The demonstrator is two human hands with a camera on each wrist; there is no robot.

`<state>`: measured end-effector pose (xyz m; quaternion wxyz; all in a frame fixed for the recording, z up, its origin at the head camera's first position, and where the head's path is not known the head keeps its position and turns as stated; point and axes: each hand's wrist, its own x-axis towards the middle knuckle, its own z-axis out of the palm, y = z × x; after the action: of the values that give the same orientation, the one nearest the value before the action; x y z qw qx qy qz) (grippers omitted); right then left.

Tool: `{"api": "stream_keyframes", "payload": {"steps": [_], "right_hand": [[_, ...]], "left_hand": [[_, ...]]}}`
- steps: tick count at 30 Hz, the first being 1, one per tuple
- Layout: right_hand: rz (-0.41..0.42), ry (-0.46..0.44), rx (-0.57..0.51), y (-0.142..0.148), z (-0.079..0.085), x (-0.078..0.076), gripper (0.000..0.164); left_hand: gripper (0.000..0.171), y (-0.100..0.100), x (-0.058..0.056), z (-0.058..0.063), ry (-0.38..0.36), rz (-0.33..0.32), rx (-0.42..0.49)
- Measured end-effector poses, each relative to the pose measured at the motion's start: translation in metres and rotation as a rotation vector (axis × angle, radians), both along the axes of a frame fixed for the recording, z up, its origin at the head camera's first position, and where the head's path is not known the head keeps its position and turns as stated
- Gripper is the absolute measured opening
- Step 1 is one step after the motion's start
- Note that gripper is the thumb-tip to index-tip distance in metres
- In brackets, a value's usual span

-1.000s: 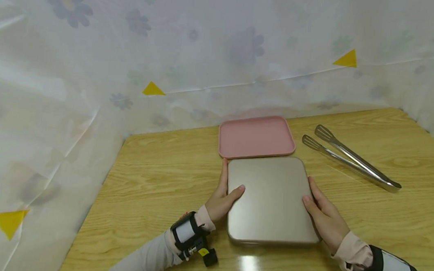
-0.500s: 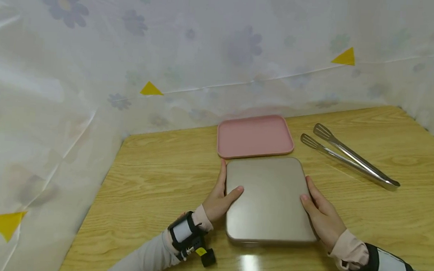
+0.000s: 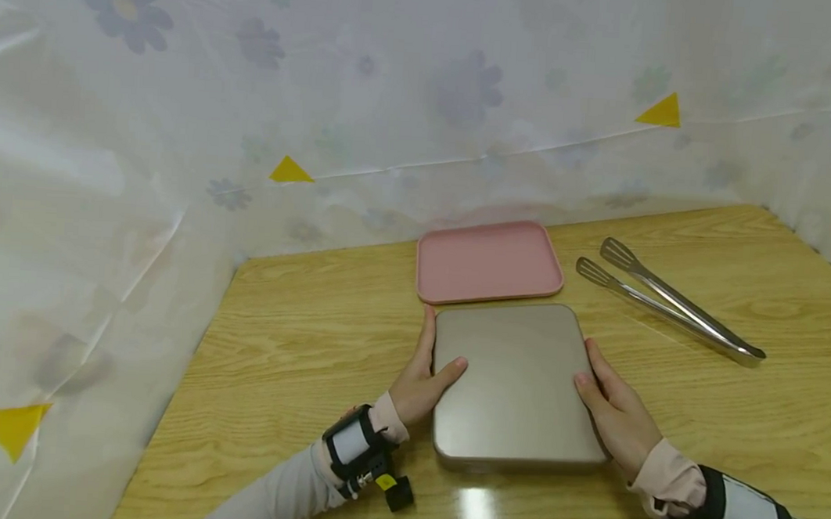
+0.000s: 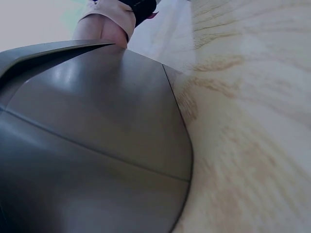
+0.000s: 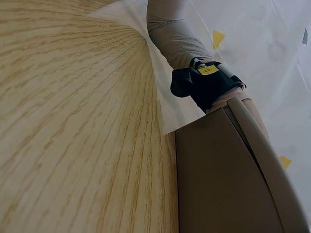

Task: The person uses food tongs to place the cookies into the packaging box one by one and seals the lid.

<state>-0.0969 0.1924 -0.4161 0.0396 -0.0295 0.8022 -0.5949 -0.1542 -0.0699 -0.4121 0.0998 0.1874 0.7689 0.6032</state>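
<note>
A square metal tin with a smooth lid (image 3: 514,390) lies on the table in the head view. My left hand (image 3: 419,383) grips the lid's left edge, thumb on top and fingers along the side. On the opposite edge, my right hand (image 3: 619,415) holds it, thumb at the rim. In the left wrist view, a dark wedge-shaped gap shows between the lid's rim and the tin's body (image 4: 112,107). A thinner dark line separates the lid from the body (image 5: 214,170) in the right wrist view. The tin's inside is hidden.
Just behind the tin lies a pink rectangular tray (image 3: 489,263). Metal tongs (image 3: 674,304) rest spread on the right. The wood-grain table (image 3: 298,340) ends at a flowered white sheet (image 3: 397,78) at the back and left, marked with several yellow triangles.
The lid's far edge has come very slightly nearer to me. Both hands keep their hold, and the tray and tongs stay put; the whole view has shifted a little.
</note>
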Motion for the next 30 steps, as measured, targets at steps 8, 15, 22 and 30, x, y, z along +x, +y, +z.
{"api": "stream_keyframes", "payload": {"steps": [8, 15, 22, 30], "right_hand": [[0.021, -0.109, -0.128, 0.006, 0.007, -0.008, 0.074], [0.04, -0.229, -0.133, 0.012, 0.012, -0.03, 0.079], [0.039, -0.231, 0.026, 0.006, 0.006, -0.036, 0.079], [0.028, -0.193, 0.061, 0.001, 0.005, -0.035, 0.076]], "left_hand": [[0.083, 0.003, -0.002, 0.002, -0.034, 0.035, 0.03], [0.082, 0.005, -0.007, 0.0, -0.191, 0.14, 0.088], [0.077, 0.007, -0.007, -0.005, -0.245, 0.137, 0.076], [0.073, 0.008, -0.007, -0.005, -0.225, 0.141, 0.022]]}}
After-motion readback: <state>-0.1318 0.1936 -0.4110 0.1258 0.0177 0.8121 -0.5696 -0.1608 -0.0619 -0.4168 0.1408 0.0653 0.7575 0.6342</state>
